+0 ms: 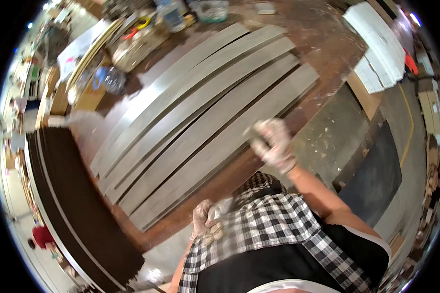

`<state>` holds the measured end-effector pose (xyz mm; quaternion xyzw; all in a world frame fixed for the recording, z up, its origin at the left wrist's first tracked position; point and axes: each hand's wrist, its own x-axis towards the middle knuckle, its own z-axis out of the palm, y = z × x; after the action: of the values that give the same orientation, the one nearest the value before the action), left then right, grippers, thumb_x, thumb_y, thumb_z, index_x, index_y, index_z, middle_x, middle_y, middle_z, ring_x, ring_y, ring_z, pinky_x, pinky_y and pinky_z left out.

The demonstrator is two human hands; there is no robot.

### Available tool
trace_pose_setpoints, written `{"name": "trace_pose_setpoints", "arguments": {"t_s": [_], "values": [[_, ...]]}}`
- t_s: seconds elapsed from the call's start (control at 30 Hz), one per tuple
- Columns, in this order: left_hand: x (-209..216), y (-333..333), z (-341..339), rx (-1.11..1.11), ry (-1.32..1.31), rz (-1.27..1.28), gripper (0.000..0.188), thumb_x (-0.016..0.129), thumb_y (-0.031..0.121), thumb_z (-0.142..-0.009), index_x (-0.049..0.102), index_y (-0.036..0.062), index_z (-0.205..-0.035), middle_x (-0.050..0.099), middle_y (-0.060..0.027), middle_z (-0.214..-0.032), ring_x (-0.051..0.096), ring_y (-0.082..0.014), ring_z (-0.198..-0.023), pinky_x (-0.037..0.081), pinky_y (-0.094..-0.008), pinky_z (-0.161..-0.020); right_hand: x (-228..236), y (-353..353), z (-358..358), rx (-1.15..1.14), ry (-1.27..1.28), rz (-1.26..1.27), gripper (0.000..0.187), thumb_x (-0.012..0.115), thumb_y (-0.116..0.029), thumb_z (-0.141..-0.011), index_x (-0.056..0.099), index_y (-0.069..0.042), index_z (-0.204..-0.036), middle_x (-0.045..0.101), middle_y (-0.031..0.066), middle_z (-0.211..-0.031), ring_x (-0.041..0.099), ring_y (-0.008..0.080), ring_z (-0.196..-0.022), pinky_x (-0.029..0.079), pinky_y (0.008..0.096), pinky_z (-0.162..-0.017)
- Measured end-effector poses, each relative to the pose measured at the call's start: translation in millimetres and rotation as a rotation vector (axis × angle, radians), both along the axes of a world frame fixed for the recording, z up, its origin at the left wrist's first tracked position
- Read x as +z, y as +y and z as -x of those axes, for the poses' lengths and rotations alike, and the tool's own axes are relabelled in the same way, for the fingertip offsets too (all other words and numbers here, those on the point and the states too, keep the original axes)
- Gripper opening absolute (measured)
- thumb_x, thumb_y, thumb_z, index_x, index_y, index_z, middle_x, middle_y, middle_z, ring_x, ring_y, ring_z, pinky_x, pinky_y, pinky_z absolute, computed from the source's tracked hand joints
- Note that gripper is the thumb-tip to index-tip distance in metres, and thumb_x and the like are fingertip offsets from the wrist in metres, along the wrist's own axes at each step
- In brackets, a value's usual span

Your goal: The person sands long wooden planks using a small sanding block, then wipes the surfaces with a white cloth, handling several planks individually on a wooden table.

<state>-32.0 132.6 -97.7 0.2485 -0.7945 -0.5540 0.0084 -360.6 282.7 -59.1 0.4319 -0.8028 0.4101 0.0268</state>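
Several long grey boards [215, 122] lie side by side on a brown work table [322, 29], with narrow dark gaps between them. Over the nearest board's edge is my right hand [274, 144], in a stained pale glove. Its fingers are curled together around something small and dark, blurred by motion. My left hand [204, 219], also gloved, is closed close to the black-and-white checked apron [259, 224], at the table's near side. A pale, shiny piece [222, 208] shows beside its fingers; what it is I cannot make out.
At the left stands a tall stack of dark brown sheets [83, 200]. Plastic bottles [111, 80], a clear tub [211, 10] and bundled materials crowd the table's far left. White panels [379, 49] and a dark board [376, 171] are at the right. A person in red [43, 237] is far left.
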Motion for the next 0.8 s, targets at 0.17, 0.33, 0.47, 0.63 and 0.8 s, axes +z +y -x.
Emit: {"name": "trace_pose_setpoints", "arguments": {"t_s": [0.17,0.33,0.47,0.63,0.8], "values": [[-37.8,1.6,-58.2,0.104,0.121,0.161,0.058,0.081,0.046,-0.073,0.065,0.0055,-0.111,0.069,-0.0131,-0.099,0.067,-0.0357,-0.088,0.054,-0.0420,-0.076,-8.6,-23.0,-21.6,-0.047,0.169,-0.020,0.053,0.079,-0.012,-0.073,0.061,-0.010,-0.123,0.055,0.0134,-0.111,0.055,0.0328,-0.103,0.050,0.0438,-0.088],[-2.5,8.5,-72.4,0.302,0.109,-0.010,0.023,0.068,0.016,-0.088,0.071,0.0109,-0.110,0.073,-0.0087,-0.104,0.070,-0.0267,-0.097,0.053,-0.0368,-0.087,-19.1,-92.7,-128.5,0.345,0.168,-0.031,0.048,0.077,-0.017,-0.072,0.065,-0.013,-0.118,0.059,0.0087,-0.105,0.057,0.0299,-0.094,0.049,0.0439,-0.080],[20.4,21.7,-92.4,0.408,0.028,0.013,0.020,0.062,0.008,-0.090,0.073,0.0101,-0.106,0.073,-0.0115,-0.102,0.069,-0.0284,-0.096,0.053,-0.0387,-0.084,-15.4,-141.3,-195.1,0.610,0.170,-0.039,0.048,0.078,-0.016,-0.070,0.065,-0.011,-0.116,0.060,0.0095,-0.106,0.060,0.0301,-0.090,0.049,0.0433,-0.076],[11.5,54.3,-113.0,0.557,0.026,0.042,0.022,0.062,0.009,-0.090,0.072,0.0097,-0.109,0.072,-0.0117,-0.101,0.067,-0.0313,-0.093,0.052,-0.0406,-0.084,-18.8,-202.0,-270.3,0.889,0.186,-0.080,0.033,0.070,-0.016,-0.078,0.063,-0.012,-0.110,0.062,0.0110,-0.104,0.060,0.0302,-0.090,0.048,0.0433,-0.071],[26.5,54.4,-112.4,0.761,0.019,0.029,0.013,0.063,0.004,-0.089,0.071,0.0049,-0.100,0.067,-0.0106,-0.084,0.065,-0.0258,-0.081,0.050,-0.0364,-0.075,-7.5,-206.8,-279.6,0.883,0.200,0.039,0.028,0.066,-0.014,-0.081,0.064,-0.013,-0.109,0.060,0.0080,-0.102,0.057,0.0286,-0.087,0.048,0.0430,-0.073]]}}
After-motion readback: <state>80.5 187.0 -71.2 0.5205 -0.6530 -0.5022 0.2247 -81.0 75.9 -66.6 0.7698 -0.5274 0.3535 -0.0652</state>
